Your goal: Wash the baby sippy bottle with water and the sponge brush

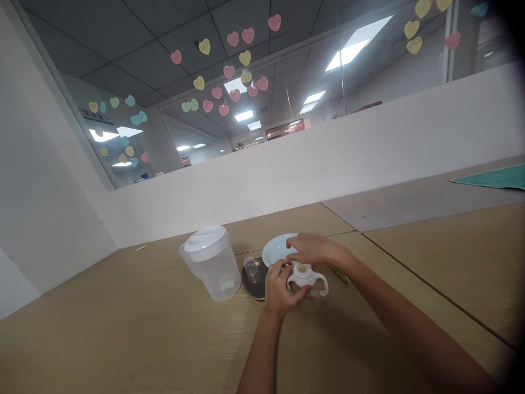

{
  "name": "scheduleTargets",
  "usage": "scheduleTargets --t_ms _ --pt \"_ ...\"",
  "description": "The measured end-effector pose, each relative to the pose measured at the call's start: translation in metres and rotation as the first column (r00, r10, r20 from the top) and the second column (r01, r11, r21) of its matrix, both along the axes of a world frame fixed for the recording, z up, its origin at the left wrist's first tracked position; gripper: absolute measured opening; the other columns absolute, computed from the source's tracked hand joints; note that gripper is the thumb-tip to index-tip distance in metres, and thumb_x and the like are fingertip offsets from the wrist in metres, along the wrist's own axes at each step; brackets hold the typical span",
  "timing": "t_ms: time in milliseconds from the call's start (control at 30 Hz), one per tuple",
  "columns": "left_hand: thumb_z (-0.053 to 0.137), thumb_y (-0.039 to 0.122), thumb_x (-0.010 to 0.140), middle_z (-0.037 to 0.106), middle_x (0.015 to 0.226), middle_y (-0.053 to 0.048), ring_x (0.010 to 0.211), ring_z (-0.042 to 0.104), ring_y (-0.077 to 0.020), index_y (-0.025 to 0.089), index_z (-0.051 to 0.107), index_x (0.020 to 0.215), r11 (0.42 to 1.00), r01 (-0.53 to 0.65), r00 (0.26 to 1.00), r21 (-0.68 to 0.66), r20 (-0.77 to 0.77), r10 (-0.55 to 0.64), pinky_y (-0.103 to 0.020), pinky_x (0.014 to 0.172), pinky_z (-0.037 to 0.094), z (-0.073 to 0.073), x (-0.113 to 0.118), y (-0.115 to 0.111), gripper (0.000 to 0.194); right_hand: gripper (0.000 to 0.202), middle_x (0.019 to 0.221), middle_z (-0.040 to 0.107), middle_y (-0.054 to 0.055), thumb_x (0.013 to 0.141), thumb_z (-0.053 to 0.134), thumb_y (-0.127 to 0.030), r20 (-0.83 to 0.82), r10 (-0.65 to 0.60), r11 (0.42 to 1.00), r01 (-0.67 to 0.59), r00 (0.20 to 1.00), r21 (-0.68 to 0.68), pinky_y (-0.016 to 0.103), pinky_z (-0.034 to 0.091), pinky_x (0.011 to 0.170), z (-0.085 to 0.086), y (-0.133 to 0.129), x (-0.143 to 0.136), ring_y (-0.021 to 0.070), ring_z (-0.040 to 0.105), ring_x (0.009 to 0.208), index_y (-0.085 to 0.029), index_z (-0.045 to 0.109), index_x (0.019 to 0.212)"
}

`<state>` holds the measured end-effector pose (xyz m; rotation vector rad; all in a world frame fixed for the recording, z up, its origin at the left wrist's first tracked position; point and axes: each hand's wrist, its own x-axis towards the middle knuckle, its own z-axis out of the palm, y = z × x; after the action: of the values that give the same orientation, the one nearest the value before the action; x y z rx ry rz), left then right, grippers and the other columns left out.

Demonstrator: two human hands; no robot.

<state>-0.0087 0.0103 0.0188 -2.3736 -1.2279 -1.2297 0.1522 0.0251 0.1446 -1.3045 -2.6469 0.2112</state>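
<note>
From the head view, I see a clear bottle point(304, 277) with a white collar to the right of the pitcher point(219, 273), past the dark dish point(256, 288). The left hand point(280, 290) is wrapped round its near side, fingers and thumb closed on it. The right hand point(315, 248) hovers above, loosely curled, thumb and forefinger parted, with no visible hold. I'd guess it's light, stiff plastic, slippery if wet; the free side handle point(323, 283) or the body looks the surest grip.
</note>
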Motion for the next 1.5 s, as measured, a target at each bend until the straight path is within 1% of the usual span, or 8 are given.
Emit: scheduleTargets --t_ms 133,333,467,567,733,900,1167,1500 --pt "0.062 0.053 0.068 0.059 0.103 -0.010 0.092 0.056 -0.0251 0.018 0.063 0.099 1.000 0.002 1.000 -0.003 0.003 -0.002 -0.040 0.083 0.045 0.001 0.000 -0.001 0.047 0.061 0.112 0.061 0.015 0.075 0.055 -0.044 -0.014 0.072 0.997 -0.072 0.997 0.000 0.029 0.041 0.066 0.001 0.001 0.004 0.0280 0.059 0.094 -0.015 0.046 0.128" --pt "0.062 0.053 0.068 0.059 0.100 -0.009 0.092 0.056 -0.0243 0.019 0.064 0.096 1.000 0.004 1.000 0.006 0.003 -0.004 -0.039 0.082 0.045 0.001 0.000 0.000 0.044 0.046 0.106 0.064 0.016 0.080 0.046 -0.027 0.022 0.078 0.997 -0.078 0.997 0.006 0.028 0.040 0.063 -0.005 0.006 -0.003 0.0261 0.061 0.088 -0.012 0.050 0.122" --pt "0.062 0.054 0.067 0.059 0.100 -0.009 0.092 0.056 -0.0243 0.019 0.064 0.095 1.000 -0.005 1.000 0.012 0.006 0.005 -0.039 0.082 0.045 -0.001 0.000 0.001 0.045 0.047 0.099 0.066 0.014 0.081 0.045 -0.039 -0.001 0.007 0.997 -0.007 1.000 -0.077 0.028 0.040 0.059 -0.001 0.003 -0.001 0.0238 0.063 0.074 -0.013 0.052 0.119" --pt "0.062 0.053 0.067 0.059 0.099 -0.009 0.092 0.055 -0.0242 0.018 0.063 0.096 1.000 -0.012 1.000 0.007 0.015 0.012 -0.038 0.082 0.045 -0.001 0.000 0.001 0.046 0.058 0.105 0.065 0.014 0.077 0.050 -0.050 -0.002 0.017 0.998 -0.017 1.000 -0.064 0.029 0.041 0.063 0.002 0.000 0.002 0.0268 0.062 0.086 -0.014 0.051 0.121" --pt "0.062 0.051 0.068 0.059 0.101 -0.009 0.092 0.055 -0.0232 0.018 0.063 0.095 1.000 0.003 1.000 0.002 0.019 -0.003 -0.038 0.083 0.044 0.000 0.000 0.000 0.043 0.050 0.107 0.064 0.012 0.077 0.050 -0.033 0.083 0.103 0.994 -0.100 0.991 -0.037 0.029 0.042 0.067 -0.001 0.002 -0.001 0.0269 0.060 0.093 -0.016 0.049 0.124" --pt "0.061 0.052 0.069 0.060 0.099 -0.009 0.092 0.055 -0.0242 0.018 0.062 0.098 1.000 -0.005 1.000 -0.004 0.015 0.005 -0.039 0.082 0.043 0.000 -0.002 0.001 0.045 0.043 0.108 0.063 0.014 0.080 0.045 -0.032 0.094 0.054 0.998 -0.055 0.994 0.009 0.032 0.042 0.069 -0.004 0.002 -0.004 0.0284 0.059 0.095 -0.014 0.054 0.118" --pt "0.063 0.055 0.066 0.060 0.085 -0.006 0.083 0.055 -0.0227 0.016 0.041 0.129 1.000 0.014 0.999 -0.024 -0.036 -0.015 -0.042 0.084 0.041 0.002 0.003 -0.001 0.077 0.083 0.109 0.063 0.011 0.057 0.070 -0.041 0.107 0.074 0.997 -0.072 0.992 -0.018 0.032 0.043 0.069 -0.002 -0.001 -0.002 0.0299 0.058 0.097 -0.019 0.040 0.131" --pt "0.066 0.052 0.065 0.057 0.106 -0.012 0.099 0.053 -0.0263 0.014 0.032 0.131 1.000 -0.008 0.998 -0.020 0.061 0.009 -0.043 0.088 0.042 -0.007 0.007 0.001 0.084 0.040 0.095 0.066 0.016 0.075 0.052 -0.037 0.197 -0.054 0.998 0.044 0.979 0.051 0.034 0.044 0.063 -0.016 -0.002 -0.023 0.0301 0.063 0.083 -0.011 0.061 0.103"
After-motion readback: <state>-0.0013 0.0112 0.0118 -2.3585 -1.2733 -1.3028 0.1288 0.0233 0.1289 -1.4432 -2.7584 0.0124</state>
